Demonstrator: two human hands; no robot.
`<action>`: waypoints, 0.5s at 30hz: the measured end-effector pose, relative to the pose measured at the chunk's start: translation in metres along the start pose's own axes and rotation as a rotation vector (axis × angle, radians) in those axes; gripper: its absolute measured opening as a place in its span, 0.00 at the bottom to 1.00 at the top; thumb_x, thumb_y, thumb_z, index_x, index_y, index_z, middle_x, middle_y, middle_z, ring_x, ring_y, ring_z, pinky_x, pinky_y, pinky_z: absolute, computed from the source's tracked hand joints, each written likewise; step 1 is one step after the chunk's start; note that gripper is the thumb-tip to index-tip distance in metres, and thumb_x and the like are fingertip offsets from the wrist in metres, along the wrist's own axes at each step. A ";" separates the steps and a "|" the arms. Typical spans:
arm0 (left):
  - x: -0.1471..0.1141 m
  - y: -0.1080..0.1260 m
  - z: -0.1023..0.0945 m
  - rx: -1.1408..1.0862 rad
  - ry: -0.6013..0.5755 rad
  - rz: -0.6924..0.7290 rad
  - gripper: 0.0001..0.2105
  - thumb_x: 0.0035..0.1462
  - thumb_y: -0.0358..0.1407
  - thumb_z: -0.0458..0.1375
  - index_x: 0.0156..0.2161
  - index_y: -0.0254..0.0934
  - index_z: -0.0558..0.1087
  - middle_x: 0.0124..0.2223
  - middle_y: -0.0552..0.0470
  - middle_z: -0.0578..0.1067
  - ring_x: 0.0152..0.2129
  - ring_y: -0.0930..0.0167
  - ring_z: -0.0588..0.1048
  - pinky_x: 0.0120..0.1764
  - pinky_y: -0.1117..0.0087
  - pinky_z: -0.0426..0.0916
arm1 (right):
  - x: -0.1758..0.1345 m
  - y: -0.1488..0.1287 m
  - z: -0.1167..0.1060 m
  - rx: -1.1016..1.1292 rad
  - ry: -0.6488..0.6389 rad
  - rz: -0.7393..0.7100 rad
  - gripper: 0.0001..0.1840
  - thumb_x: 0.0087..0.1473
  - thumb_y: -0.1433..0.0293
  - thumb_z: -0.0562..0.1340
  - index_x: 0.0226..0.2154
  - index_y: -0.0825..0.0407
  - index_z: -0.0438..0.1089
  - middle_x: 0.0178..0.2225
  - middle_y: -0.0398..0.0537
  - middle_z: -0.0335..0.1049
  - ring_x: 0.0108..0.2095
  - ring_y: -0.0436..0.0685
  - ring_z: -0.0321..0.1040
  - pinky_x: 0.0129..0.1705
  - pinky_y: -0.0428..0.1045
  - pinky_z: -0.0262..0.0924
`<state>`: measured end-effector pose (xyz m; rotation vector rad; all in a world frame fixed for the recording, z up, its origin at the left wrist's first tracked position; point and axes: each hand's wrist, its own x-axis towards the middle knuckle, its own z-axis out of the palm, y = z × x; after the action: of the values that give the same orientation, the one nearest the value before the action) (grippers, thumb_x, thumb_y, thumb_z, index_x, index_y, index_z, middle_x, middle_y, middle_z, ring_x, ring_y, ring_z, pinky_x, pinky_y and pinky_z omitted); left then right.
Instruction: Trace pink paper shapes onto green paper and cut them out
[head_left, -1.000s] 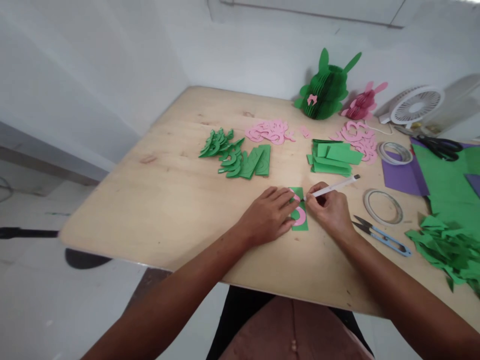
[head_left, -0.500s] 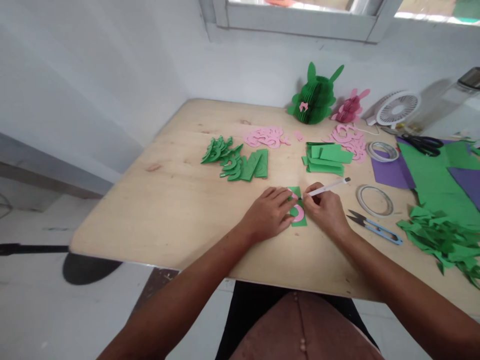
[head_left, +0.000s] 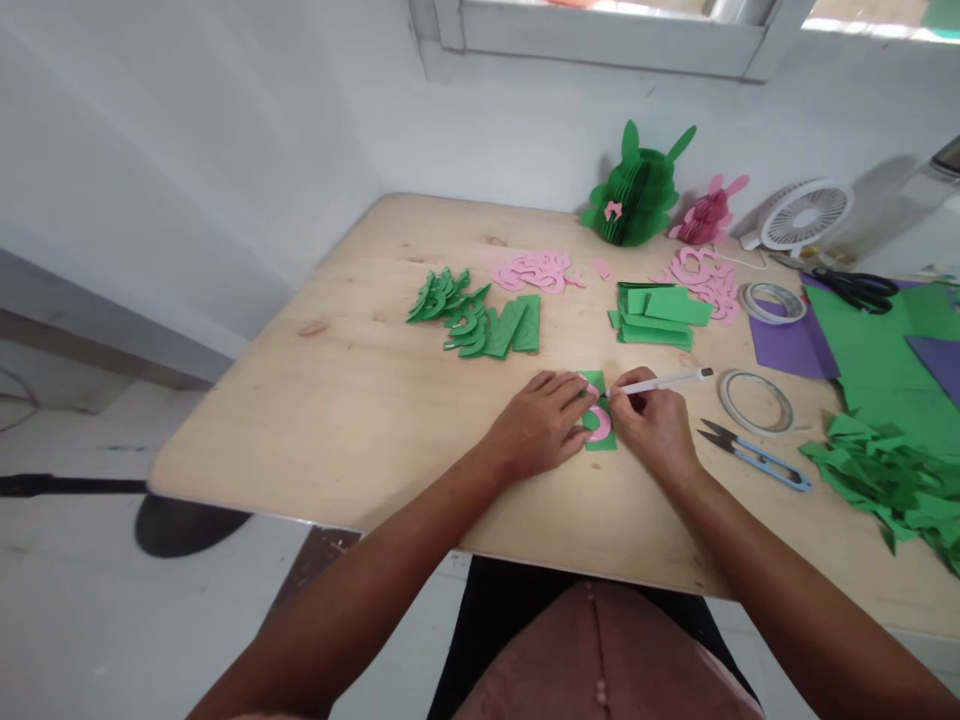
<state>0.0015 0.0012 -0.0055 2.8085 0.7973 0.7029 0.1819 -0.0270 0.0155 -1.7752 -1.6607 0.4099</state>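
My left hand [head_left: 541,420] lies with its fingers stretched out, its fingertips pressing a pink paper cutout [head_left: 601,425] onto a green paper strip [head_left: 594,380]. Part of the cutout is hidden beneath those fingers. In my right hand [head_left: 651,425] a white pen [head_left: 667,380] is pinched, leaning to the right, with its tip at the cutout's edge. Blue-handled thread snips [head_left: 757,456] lie on the table just right of this hand, below a roll of tape [head_left: 757,403].
Folded green strips [head_left: 656,315] sit behind my hands, cut green pieces [head_left: 469,320] to the left. Pink cutouts [head_left: 534,270], a green paper rabbit [head_left: 637,195], a pink one [head_left: 709,212] and a fan [head_left: 806,215] stand farther back. Black scissors [head_left: 859,288] and green scraps [head_left: 889,480] are right.
The pen has turned slightly, its back end now lower and farther right. My left hand stays pressed on the cutout. The whole view has shifted a little.
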 end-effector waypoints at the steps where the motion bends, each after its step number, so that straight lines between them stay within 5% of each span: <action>1: 0.000 0.000 0.000 -0.002 -0.001 -0.004 0.19 0.61 0.38 0.50 0.54 0.32 0.65 0.53 0.40 0.70 0.54 0.61 0.66 0.56 0.56 0.59 | 0.000 0.000 0.000 0.004 0.002 -0.001 0.06 0.49 0.66 0.56 0.27 0.52 0.66 0.17 0.40 0.65 0.18 0.51 0.62 0.23 0.45 0.55; 15: 0.000 0.001 -0.002 -0.016 -0.020 -0.026 0.19 0.61 0.38 0.49 0.55 0.31 0.65 0.54 0.40 0.70 0.55 0.62 0.65 0.58 0.58 0.57 | -0.001 0.002 0.000 0.037 -0.009 0.000 0.06 0.50 0.67 0.57 0.27 0.52 0.65 0.17 0.39 0.63 0.17 0.50 0.60 0.22 0.44 0.53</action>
<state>0.0013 0.0009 -0.0037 2.7816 0.8197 0.6733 0.1835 -0.0280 0.0140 -1.7491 -1.6490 0.4461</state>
